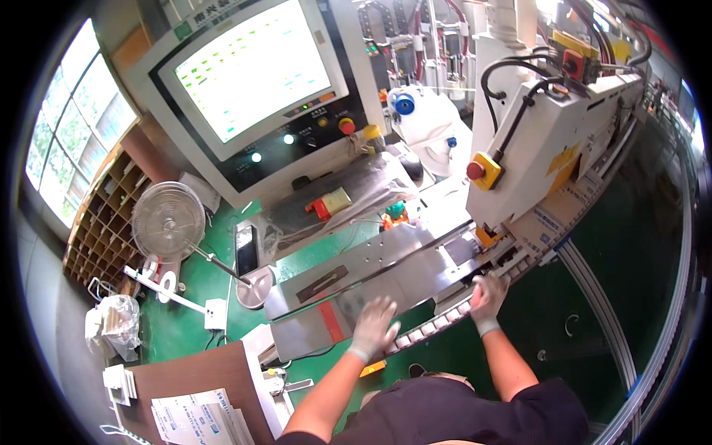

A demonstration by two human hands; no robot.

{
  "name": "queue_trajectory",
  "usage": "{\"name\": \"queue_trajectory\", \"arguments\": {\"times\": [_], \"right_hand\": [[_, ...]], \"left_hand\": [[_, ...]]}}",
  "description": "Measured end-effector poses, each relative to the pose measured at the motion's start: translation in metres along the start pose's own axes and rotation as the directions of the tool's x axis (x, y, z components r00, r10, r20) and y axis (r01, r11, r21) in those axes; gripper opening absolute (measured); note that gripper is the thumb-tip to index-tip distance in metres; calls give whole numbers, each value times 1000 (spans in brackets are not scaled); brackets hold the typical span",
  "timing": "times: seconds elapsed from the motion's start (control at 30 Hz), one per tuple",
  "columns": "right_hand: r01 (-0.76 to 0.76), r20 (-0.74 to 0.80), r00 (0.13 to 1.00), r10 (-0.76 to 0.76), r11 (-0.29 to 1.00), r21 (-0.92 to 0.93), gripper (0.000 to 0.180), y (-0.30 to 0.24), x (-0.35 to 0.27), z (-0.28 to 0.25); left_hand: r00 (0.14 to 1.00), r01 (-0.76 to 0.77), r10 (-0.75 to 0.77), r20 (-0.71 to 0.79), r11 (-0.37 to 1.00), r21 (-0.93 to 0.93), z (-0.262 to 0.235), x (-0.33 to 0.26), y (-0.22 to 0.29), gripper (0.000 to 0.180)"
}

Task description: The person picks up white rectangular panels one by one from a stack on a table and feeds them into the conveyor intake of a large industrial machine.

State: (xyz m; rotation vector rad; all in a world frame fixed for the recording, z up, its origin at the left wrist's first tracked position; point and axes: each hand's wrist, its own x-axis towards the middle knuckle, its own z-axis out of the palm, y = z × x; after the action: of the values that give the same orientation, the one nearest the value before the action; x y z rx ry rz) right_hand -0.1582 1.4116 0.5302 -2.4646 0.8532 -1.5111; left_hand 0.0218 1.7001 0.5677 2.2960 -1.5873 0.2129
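Observation:
My left hand, in a pale glove, is open with its fingers stretched over the near edge of the flat metal table. It lies beside a red strip and the row of white conveyor blocks. My right hand, also gloved, is at the conveyor's near side, just below the machine's feed opening. Its fingers are bent but apart, and I see nothing held in them. Under the white machine head, flat printed cardboard lies along the conveyor.
A control cabinet with a lit screen stands behind the table. A red stop button sits on the machine head. To the left are a fan, a phone and a brown table bearing printed sheets. Rails curve along the right.

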Motion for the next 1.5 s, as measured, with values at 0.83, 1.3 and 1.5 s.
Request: {"name": "queue_trajectory", "arguments": {"times": [0.83, 1.3, 1.5], "right_hand": [[260, 522, 809, -270, 961, 94, 30, -153, -54, 15], [410, 593, 664, -455, 885, 220, 40, -341, -149, 39], [371, 707, 634, -312, 926, 76, 40, -341, -147, 51]], "left_hand": [[-785, 355, -600, -156, -229, -906, -45, -715, -138, 64], [-619, 690, -691, -374, -251, -679, -86, -711, -140, 58], [-614, 349, -789, -31, -236, -907, -107, -703, -134, 49]]}}
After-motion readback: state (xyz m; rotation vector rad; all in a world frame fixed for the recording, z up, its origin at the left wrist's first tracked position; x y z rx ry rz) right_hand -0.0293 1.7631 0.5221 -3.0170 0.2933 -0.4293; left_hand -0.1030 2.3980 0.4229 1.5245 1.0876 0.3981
